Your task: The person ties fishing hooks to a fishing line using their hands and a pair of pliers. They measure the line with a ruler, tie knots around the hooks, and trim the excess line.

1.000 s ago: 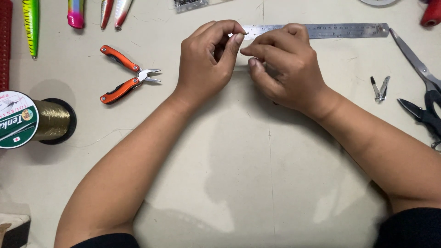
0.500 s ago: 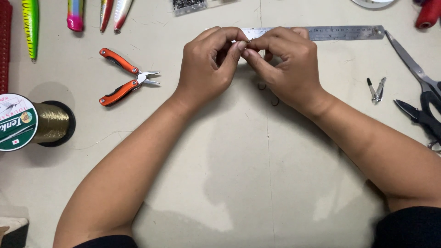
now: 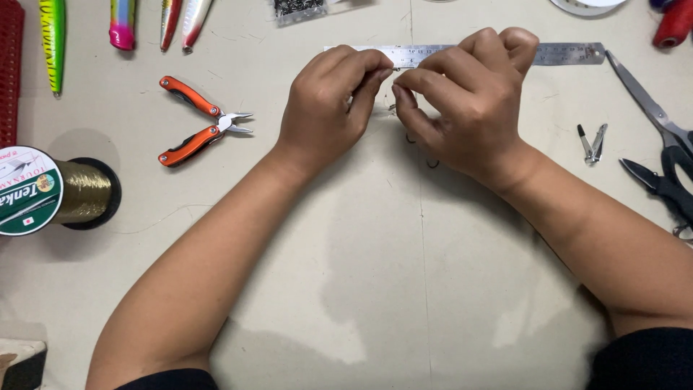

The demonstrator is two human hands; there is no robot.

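Both hands meet over the far middle of the pale counter [image 3: 375, 274], fingertips pressed toward each other so that the two grips nearly touch. The left hand [image 3: 328, 101] has thumb and forefinger pinched together, and the right hand [image 3: 469, 101] does the same just beside it; each grip is drawn tight on something very fine between them, too small to make out, so what exactly is clamped cannot be told. Just below the grip, small dark wire hooks [image 3: 422, 152] lie on the counter, partly under the right hand. Directly behind the grip, running out past both hands, lies a steel ruler [image 3: 570, 53], flat on the counter and partly covered by the knuckles. Well off to the left of the grip sit orange-handled pliers [image 3: 198, 123], their jaws pointing toward the hands. Farther left still, near the counter's edge, a spool of golden line [image 3: 68, 191] lies on its side with its round label facing the camera. Beyond the pliers, at the far left, several painted fishing lures [image 3: 52, 36] lie in a row, green, pink and silver. To the right of the grip, near the right wrist, lie small nail clippers [image 3: 593, 143], and beyond them, well apart from the hands, long scissors [image 3: 660, 137] with dark handles. A red spool [image 3: 675, 23] shows at the far right corner.
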